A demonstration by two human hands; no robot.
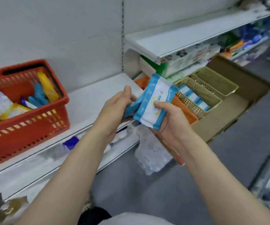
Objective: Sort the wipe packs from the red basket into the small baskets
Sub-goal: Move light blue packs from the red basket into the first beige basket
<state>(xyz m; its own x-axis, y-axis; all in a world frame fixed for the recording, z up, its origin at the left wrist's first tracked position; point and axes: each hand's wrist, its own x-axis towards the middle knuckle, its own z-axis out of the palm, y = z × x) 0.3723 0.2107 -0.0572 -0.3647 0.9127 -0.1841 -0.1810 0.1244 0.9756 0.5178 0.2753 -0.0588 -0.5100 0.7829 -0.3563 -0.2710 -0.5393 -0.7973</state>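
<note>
A red basket (pixel 33 125) stands on the white shelf (pixel 88 103) at the left, holding yellow, white and blue wipe packs (pixel 47 86). My right hand (pixel 168 120) grips a blue-and-white wipe pack (pixel 153 101) in front of me. My left hand (pixel 116 109) holds more blue packs (pixel 131 108) just left of it, partly hidden by the fingers. To the right, small baskets sit on a cardboard box (pixel 238 95): an orange one (pixel 184 111), a tan one (pixel 197 96) holding blue-and-white packs, and an empty tan one (pixel 218 82).
An upper white shelf (pixel 171 39) juts out above the small baskets, with green and white goods under it. A crumpled clear plastic wrap (pixel 152 153) hangs below my hands. Grey floor lies to the right. More packaged goods fill the lower shelf.
</note>
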